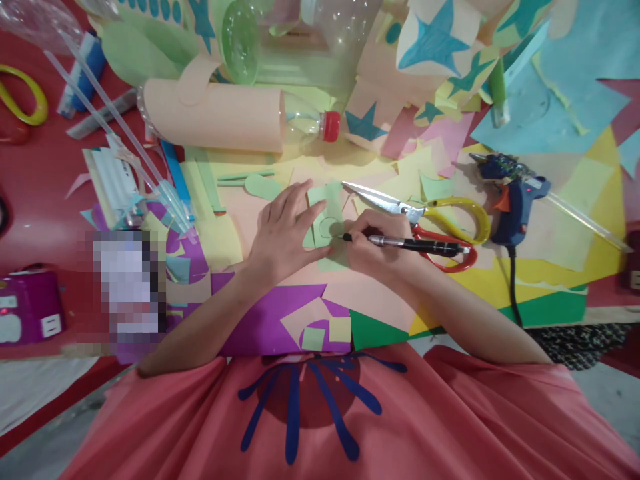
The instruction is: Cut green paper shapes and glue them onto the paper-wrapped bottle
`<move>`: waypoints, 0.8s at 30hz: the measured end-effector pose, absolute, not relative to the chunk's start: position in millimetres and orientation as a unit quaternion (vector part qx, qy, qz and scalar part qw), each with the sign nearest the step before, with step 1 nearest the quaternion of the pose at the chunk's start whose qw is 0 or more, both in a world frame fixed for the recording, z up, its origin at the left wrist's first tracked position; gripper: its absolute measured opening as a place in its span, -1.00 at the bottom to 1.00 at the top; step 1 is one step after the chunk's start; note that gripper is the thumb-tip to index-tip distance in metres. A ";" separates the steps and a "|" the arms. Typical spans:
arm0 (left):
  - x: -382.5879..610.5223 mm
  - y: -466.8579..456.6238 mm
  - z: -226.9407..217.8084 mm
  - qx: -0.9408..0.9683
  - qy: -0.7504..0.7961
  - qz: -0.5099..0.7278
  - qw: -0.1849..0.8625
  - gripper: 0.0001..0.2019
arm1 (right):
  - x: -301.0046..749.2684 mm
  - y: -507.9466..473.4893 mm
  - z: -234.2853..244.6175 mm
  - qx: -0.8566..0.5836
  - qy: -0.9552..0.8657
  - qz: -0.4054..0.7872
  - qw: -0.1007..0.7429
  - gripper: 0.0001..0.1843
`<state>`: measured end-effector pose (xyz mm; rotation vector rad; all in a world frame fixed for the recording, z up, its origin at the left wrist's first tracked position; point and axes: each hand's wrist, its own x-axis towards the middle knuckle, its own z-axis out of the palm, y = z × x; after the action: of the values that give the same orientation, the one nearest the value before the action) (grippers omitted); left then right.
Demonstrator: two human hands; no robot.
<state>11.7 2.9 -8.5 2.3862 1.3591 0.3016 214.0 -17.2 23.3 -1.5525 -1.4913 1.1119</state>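
A piece of light green paper (327,200) lies in front of me with a rounded outline drawn on it. My left hand (287,227) rests on its left side, fingers spread and stretched out. In my right hand (377,240) is a black pen (415,245), its tip touching the green paper by the outline. Just beyond the right hand lie scissors (410,212) with yellow and red handles, blades pointing left. A green paper cutout with a rounded end (263,186) sits above the left hand.
A plastic bottle wrapped in peach paper (230,115) lies across the back. To the right is a blue glue gun (515,200) with its cord. Purple paper (250,320) and other coloured sheets and scraps cover the table. Clear glue sticks (175,210) lie left, near a pixelated object (130,283).
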 end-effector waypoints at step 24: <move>13.7 3.6 -4.5 0.842 0.491 0.100 0.201 -0.30 | 212.9 -12.4 15.5 -0.641 -0.533 0.393 0.388 -0.75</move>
<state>13.7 3.6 -4.5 2.3515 1.3732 0.2790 212.9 -12.4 15.5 -1.6302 -1.3559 0.9987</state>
